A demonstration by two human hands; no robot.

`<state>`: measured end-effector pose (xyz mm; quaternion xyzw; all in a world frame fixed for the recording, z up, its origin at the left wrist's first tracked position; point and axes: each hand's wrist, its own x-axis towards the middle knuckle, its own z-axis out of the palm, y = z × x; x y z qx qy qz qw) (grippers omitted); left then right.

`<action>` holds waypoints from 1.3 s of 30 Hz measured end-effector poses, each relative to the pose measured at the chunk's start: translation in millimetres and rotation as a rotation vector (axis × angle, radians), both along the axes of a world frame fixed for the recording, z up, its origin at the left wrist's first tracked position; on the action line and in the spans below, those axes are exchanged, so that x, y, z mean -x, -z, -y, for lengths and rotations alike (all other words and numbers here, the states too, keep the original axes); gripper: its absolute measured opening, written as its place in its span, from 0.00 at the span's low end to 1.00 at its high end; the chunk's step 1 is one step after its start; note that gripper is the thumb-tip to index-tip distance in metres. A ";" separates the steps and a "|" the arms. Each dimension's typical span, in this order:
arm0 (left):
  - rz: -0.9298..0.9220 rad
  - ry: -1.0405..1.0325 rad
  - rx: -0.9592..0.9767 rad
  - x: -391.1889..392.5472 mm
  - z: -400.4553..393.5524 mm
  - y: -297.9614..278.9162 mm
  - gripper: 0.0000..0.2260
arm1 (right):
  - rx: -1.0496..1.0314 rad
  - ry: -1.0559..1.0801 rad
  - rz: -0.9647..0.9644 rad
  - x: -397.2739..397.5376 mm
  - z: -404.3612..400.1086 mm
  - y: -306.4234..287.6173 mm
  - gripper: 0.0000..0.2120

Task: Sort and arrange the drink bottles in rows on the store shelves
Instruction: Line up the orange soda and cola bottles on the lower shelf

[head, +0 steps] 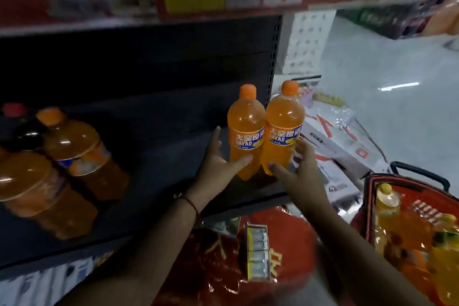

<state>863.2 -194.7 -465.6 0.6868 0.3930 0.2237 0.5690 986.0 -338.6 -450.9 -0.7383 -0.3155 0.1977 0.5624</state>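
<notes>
dim, motion-blurred, edges distorted

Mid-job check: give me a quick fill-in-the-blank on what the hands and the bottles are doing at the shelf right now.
1. The two upright orange soda bottles at the right end of the dark metal shelf have ____ caps.
2. The left hand and the right hand each touch ____ of them.
3. The red plastic basket at lower right holds ____ bottles.
4. The orange bottles at the shelf's left end stand beside one ____-capped dark bottle.

Missing words: orange; one; yellow; red
</notes>
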 end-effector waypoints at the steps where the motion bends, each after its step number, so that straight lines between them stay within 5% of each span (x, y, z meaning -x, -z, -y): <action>1: 0.021 0.031 0.010 -9.1 -6.9 11.8 0.48 | -0.017 0.009 -0.026 -12.1 -6.3 7.8 0.35; 6: 0.064 0.090 -0.053 -33.8 -17.4 53.1 0.33 | -0.016 -0.137 0.010 -47.1 -28.3 57.5 0.39; 14: 0.090 0.117 -0.334 -20.9 -11.4 68.1 0.32 | -0.025 0.016 0.223 -48.7 -30.1 97.7 0.30; 22: 0.078 0.145 -0.424 -3.5 3.0 83.0 0.35 | -0.028 -0.050 0.061 -40.7 -13.0 94.2 0.32; 35: 0.190 0.271 -0.293 8.4 23.1 75.2 0.38 | -0.131 -0.033 -0.179 -18.5 6.0 81.9 0.38; 39: 0.156 0.228 -0.282 77.3 47.3 54.7 0.39 | -0.109 0.266 0.244 48.3 20.2 71.1 0.34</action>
